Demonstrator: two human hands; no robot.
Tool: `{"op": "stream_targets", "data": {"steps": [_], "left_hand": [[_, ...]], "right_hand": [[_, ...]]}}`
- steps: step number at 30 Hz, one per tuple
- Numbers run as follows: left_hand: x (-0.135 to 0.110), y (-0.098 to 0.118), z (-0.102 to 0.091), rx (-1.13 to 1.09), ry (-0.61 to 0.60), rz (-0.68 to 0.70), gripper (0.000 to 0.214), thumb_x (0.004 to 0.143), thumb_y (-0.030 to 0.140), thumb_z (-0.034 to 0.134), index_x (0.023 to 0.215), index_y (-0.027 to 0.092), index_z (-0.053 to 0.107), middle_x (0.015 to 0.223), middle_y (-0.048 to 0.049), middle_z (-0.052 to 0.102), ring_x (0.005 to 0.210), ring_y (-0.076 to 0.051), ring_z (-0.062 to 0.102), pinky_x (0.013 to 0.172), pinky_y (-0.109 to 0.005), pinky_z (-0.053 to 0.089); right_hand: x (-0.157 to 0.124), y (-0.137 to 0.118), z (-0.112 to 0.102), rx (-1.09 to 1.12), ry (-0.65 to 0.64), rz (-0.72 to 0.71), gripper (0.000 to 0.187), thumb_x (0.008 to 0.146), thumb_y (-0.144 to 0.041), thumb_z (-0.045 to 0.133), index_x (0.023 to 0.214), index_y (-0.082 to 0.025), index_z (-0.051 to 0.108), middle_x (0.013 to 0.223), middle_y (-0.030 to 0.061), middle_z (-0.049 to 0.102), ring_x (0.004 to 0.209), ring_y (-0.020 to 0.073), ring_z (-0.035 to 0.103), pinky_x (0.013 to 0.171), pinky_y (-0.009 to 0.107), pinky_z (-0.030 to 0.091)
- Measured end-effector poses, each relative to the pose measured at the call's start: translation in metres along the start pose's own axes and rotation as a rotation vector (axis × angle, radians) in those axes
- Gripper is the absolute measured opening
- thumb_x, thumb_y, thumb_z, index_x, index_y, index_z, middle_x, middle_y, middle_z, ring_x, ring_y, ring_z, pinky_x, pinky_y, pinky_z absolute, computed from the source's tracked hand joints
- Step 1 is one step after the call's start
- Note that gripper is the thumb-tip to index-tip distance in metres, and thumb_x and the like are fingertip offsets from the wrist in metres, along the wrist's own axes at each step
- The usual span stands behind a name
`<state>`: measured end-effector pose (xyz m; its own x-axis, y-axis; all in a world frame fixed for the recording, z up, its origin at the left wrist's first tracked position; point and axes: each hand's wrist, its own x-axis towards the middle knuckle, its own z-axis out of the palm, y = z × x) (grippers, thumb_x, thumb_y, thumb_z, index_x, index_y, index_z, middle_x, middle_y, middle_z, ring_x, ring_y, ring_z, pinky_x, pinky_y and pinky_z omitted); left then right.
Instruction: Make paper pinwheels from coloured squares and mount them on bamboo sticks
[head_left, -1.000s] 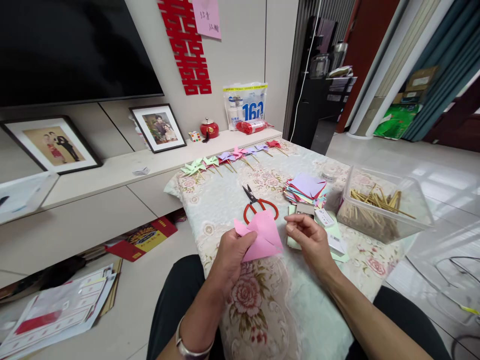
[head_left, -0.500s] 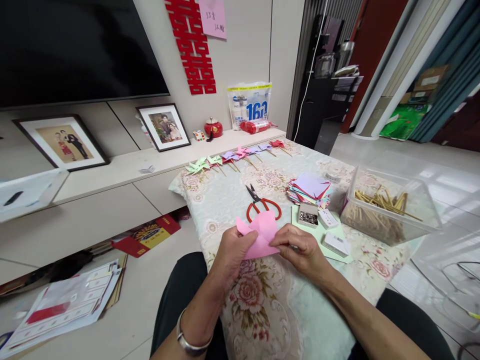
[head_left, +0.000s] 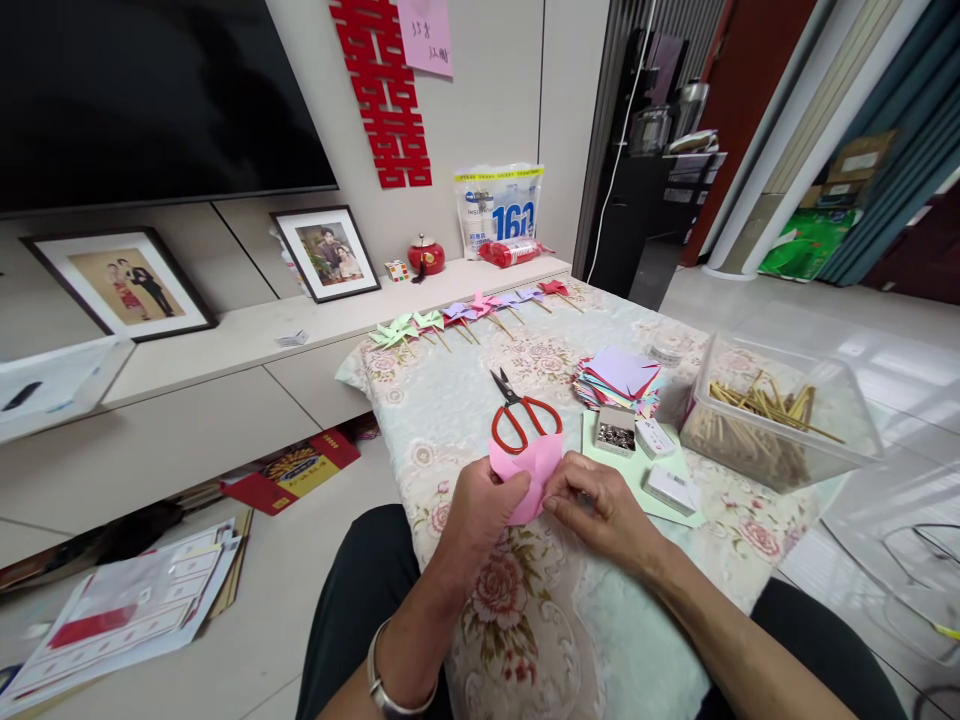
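A pink paper square, cut and partly folded inward, is held over the near part of the table. My left hand grips it from the left, thumb pressed on its middle. My right hand pinches its right edge between thumb and fingers. Just beyond the paper lie red-handled scissors, blades pointing away. To the right, an opened small box of metal pins and two white boxes rest on a light green sheet.
Finished paper pinwheels on sticks line the table's far edge. A stack of coloured paper lies right of the scissors. A clear plastic bin with wooden sticks stands at the right. Framed photos stand on the cabinet.
Both hands still hold the pink paper. Its right part has been folded inward, and the left hand and paper have shifted slightly right.
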<state>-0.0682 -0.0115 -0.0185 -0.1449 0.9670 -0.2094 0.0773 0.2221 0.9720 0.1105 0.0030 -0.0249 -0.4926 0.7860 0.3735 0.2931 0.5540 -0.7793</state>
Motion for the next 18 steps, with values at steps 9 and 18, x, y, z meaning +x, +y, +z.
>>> {"op": "stream_targets", "data": {"steps": [9, 18], "left_hand": [[-0.001, -0.003, 0.006, 0.006, -0.066, -0.001, 0.014, 0.066, 0.028, 0.067, 0.065, 0.015, 0.060, 0.060, 0.0033, 0.053, 0.055, -0.011, 0.042, 0.049, -0.022, 0.031], [0.003, -0.010, 0.006, 0.023, -0.119, 0.007, 0.014, 0.066, 0.027, 0.066, 0.063, 0.017, 0.056, 0.059, 0.0042, 0.048, 0.055, -0.010, 0.038, 0.048, -0.022, 0.028]], "right_hand": [[0.001, 0.007, 0.003, 0.003, 0.031, 0.116, 0.021, 0.089, -0.030, 0.065, 0.071, -0.020, 0.060, 0.067, -0.0016, 0.052, 0.060, 0.0133, 0.048, 0.055, 0.025, 0.036], [0.001, 0.013, 0.006, -0.009, 0.029, 0.185, 0.022, 0.086, -0.028, 0.068, 0.068, -0.020, 0.060, 0.066, -0.0012, 0.054, 0.059, 0.0128, 0.048, 0.054, 0.025, 0.033]]}}
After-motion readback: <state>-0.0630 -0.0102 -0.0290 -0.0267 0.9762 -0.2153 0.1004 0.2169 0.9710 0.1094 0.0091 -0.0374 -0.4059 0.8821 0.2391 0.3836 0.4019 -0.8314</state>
